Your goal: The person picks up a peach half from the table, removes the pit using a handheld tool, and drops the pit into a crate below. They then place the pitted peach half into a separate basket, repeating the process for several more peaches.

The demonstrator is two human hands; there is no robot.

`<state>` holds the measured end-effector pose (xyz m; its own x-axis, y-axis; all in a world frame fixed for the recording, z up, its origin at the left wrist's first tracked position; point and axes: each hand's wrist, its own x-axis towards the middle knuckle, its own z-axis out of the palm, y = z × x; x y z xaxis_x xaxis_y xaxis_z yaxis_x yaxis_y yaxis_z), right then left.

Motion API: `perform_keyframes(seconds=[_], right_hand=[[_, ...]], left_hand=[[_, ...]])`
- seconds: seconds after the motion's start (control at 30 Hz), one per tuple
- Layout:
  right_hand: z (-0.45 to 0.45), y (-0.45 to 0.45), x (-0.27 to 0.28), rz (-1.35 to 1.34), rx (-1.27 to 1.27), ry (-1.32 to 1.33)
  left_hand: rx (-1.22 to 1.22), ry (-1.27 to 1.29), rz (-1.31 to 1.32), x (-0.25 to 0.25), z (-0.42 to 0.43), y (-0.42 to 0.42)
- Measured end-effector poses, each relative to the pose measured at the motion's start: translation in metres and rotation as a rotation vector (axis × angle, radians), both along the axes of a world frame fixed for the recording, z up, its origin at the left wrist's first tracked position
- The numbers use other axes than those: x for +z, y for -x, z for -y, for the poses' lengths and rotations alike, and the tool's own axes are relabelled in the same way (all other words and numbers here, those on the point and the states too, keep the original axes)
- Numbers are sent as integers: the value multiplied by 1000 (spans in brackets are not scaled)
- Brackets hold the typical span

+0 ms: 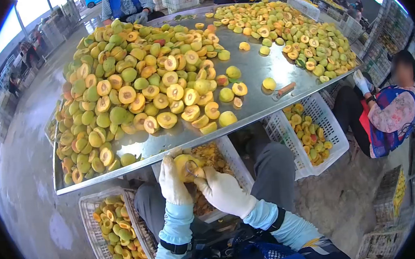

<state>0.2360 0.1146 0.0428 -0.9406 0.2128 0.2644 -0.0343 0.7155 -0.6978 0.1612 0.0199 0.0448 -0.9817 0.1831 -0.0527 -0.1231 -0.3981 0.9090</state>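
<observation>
My left hand [174, 184], in a white glove, is closed around a yellow peach half [183, 162] just below the table's near edge. The cut side with the stone area faces my right hand [228, 192], also white-gloved. Pinched in its fingers is a pitting tool with a curved metal loop [191, 168], which rests against the middle of the cut face. The tool's handle is mostly hidden in the glove. Under my hands stands a white crate [241, 168] with brownish-yellow scraps. A big heap of halved peaches [130, 82] lies on the metal table [179, 140] ahead.
Another tool with a wooden handle [286, 89] lies near the table edge. A second peach heap [303, 39] covers the right side. Crates of peach halves stand at my left [89, 219] and right [334, 161]. A co-worker [391, 110] sits at the right; others work across the table.
</observation>
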Motion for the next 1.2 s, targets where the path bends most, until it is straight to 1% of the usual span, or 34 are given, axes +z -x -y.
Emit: perform_keyframes(seconds=[0.03, 0.1, 0.13, 0.17, 0.23, 0.27, 0.3, 0.37, 0.43, 0.5, 0.57, 0.6, 0.63, 0.67, 0.7, 0.73, 0.77, 0.83, 0.87, 0.9, 0.93, 0.97, 1.0, 1.03, 1.07, 1.1, 1.13, 1.17, 1.2], right_hand=[[-2, 1, -5, 6, -4, -1], [1, 6, -16, -61, 83, 190], [2, 6, -17, -34, 91, 256], [-1, 13, -17, -35, 92, 252], [2, 17, -27, 18, 143, 344], [4, 17, -33, 83, 150, 262], [3, 18, -31, 123, 155, 247], [3, 21, -44, 86, 222, 303], [5, 20, -46, 73, 215, 424], [11, 25, -63, 241, 255, 537], [14, 27, -65, 258, 250, 542], [17, 32, -70, 100, 283, 585], [14, 34, -74, 86, 280, 582], [6, 28, -45, 372, 310, 786], [1, 24, -28, 672, 334, 975], [5, 22, -30, 654, 331, 1069], [4, 23, -34, 653, 335, 1069], [0, 18, -45, 817, 511, 1578], [1, 10, -29, 868, 461, 1650], [0, 7, -17, 936, 388, 1617], [5, 4, -30, 919, 381, 1643], [8, 4, -43, 899, 377, 1660], [8, 4, -30, 921, 345, 1571], [7, 5, -17, 919, 319, 1478], [7, 6, -18, 924, 374, 1527], [16, 2, -39, 953, 291, 1654], [26, -1, -38, 901, 234, 1692], [27, -1, -36, 837, 232, 1785], [22, 3, -27, 911, 201, 1833]], left_hand=[[-4, -1, 6, -1, -1, 0], [58, 86, 11, -2, 2, -2], [158, 113, -1, 0, -3, -4], [159, 109, -1, -5, -7, 1], [262, 110, -30, -22, -7, 2], [289, 228, -68, -22, -6, 1], [386, 346, -100, -23, -7, 0], [350, 289, 48, -46, -2, 7], [179, 318, 164, -38, 6, 15], [6, 375, 136, -42, 15, 27], [186, 422, -42, -36, 9, 22], [273, 317, -38, -32, 4, 17], [268, 314, -51, -34, 11, 22], [52, 296, -29, -39, 23, 31], [-160, 271, -1, -39, 28, 36], [-203, 312, -23, -38, 32, 37], [-201, 314, -25, -37, 32, 37], [-217, 305, -87, -38, 37, 28], [-325, 252, -53, -30, 42, 25], [-399, 303, -63, -46, 53, 31], [-345, 267, 11, -44, 48, 24], [-324, 310, -3, -37, 46, 21], [-332, 310, -9, -21, 46, 17], [-402, 319, 37, -13, 50, 19], [-469, 332, 45, -21, 61, 22], [-565, 331, 16, -27, 62, 31], [-524, 384, -47, -29, 63, 29], [-410, 377, -16, -26, 58, 24], [-226, 289, -154, -69, 54, 23]])
